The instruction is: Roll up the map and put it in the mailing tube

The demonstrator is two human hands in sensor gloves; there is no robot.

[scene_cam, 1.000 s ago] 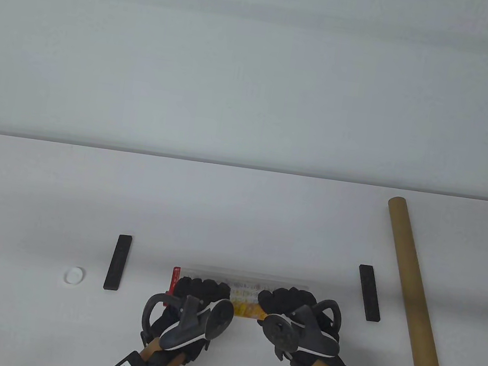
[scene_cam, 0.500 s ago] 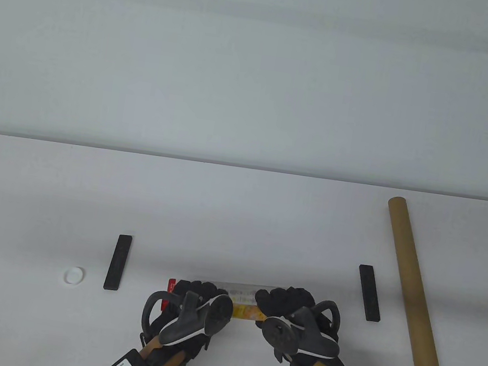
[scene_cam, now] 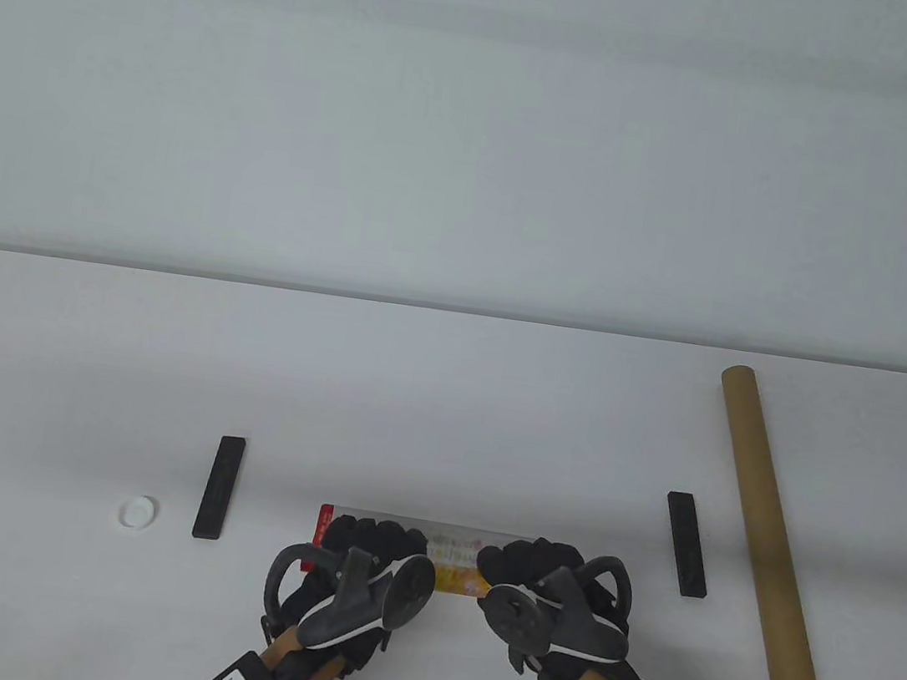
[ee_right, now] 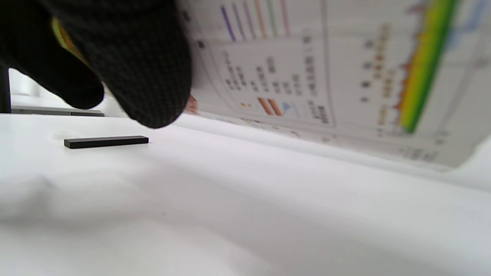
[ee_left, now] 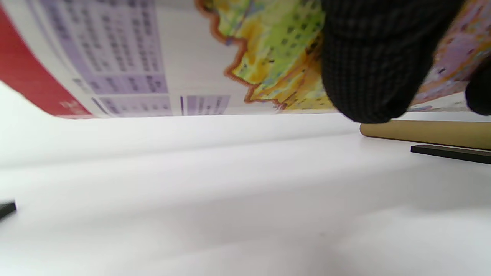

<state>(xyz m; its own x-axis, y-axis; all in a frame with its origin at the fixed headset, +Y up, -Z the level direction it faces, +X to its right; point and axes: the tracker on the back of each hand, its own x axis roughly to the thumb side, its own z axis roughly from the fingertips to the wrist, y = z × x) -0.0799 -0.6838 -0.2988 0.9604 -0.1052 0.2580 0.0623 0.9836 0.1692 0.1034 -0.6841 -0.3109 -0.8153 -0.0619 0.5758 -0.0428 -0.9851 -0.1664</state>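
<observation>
Map [scene_cam: 450,557], rolled, lower centre of frame on surface [scene_cam: 444,406], is gripped by left hand [scene_cam: 353,575] and right hand [scene_cam: 551,603], fingers curled over it. Light, springy paper, likely to unroll; best held mid-roll. Tube [scene_cam: 773,558] lies far right.

On the white rounded-corner table [scene_cam: 444,406] we see a long brown cardboard tube [scene_cam: 772,562]; left of it lie two flat black bars [scene_cam: 686,544] [scene_cam: 219,487], the colourful rolled paper map [scene_cam: 457,556] between them, and farthest a small white round cap [scene_cam: 139,513].

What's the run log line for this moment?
step: rolling | map: rolled, both hands on it | left hand | right hand | mailing tube: right, untouched
</observation>
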